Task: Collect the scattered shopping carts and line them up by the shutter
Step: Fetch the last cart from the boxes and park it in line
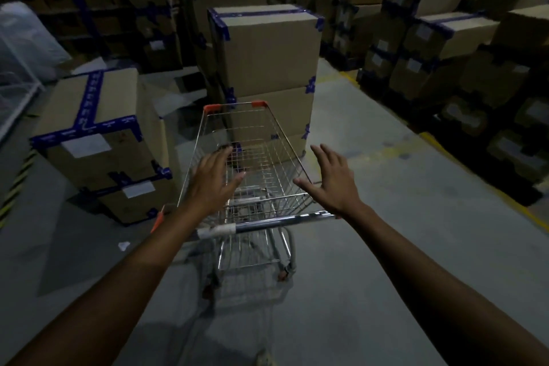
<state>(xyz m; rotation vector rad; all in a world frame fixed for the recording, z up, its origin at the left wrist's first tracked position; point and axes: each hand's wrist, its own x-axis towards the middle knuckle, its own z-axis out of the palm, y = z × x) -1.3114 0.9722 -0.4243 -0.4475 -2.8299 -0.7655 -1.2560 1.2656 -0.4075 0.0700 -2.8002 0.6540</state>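
1. The left fingers (219, 154) are straight and spread wide, holding nothing. They sit over the left rim of the cart (285, 140), and I can't tell whether they touch the wire.
2. The right fingers (322, 154) are splayed the same way and are also empty, hanging over the basket's right rim.
3. The left hand (212, 180) and right hand (332, 184) are both palm-down past the handle (267, 224), with the wrists crossing above it.
4. The cart stands on the floor (371, 246) at the person's 12 o'clock. Its basket is empty and its nose is close to a stack of boxes (267, 50).
5. This looks like the moment of taking hold. To do it well, bring both hands back onto the handle, one toward each end, and curl the fingers fully round it so the cart steers straight.
6. The stack blocks 12 o'clock and another box (98, 128) sits at 10 o'clock. I'd pull back first, then swing toward the free floor at 2 o'clock.
7. I can't see the shutter or any other cart from here.
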